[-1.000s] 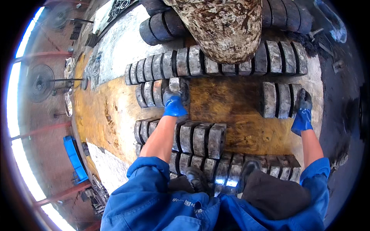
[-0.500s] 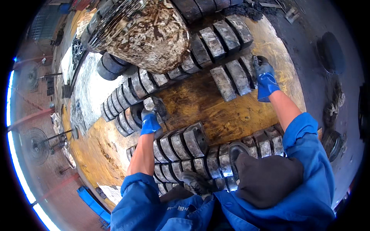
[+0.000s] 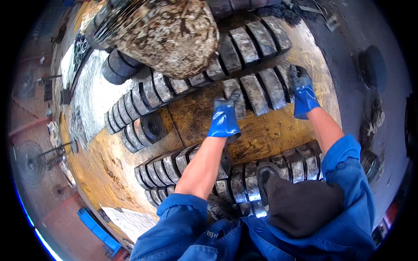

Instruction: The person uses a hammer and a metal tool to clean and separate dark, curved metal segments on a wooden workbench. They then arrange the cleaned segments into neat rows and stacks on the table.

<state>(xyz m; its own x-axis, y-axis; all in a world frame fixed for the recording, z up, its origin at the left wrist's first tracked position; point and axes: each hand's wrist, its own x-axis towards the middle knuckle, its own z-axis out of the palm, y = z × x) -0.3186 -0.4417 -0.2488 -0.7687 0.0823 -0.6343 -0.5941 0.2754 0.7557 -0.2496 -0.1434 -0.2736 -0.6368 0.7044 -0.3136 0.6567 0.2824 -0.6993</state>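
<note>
My left hand (image 3: 226,102), in a blue rubber glove with a dark, grimy palm, closes on a thick round metal disc (image 3: 235,89) at the left end of a short row. The discs stand on edge, grey and scuffed on their rims. At the row's right end, my right hand (image 3: 301,78), gloved alike, has its fingers curled at the edge of the last disc (image 3: 284,75). Its palm side and fingertips are partly hidden. Further left, another short row ends in a disc (image 3: 153,127) whose dark round face shows a central hollow.
A longer row of discs (image 3: 244,45) lies behind. Stacked discs (image 3: 310,165) stand close by my boots (image 3: 266,172). A large rusty, crusted drum-like object (image 3: 174,41) overhangs the far side. The worn yellowish platform (image 3: 191,119) borders a dark floor (image 3: 344,39). Fans (image 3: 30,161) stand left.
My left hand has moved right with a disc from the left row to the left end of the short row. My right hand stays at that row's right end.
</note>
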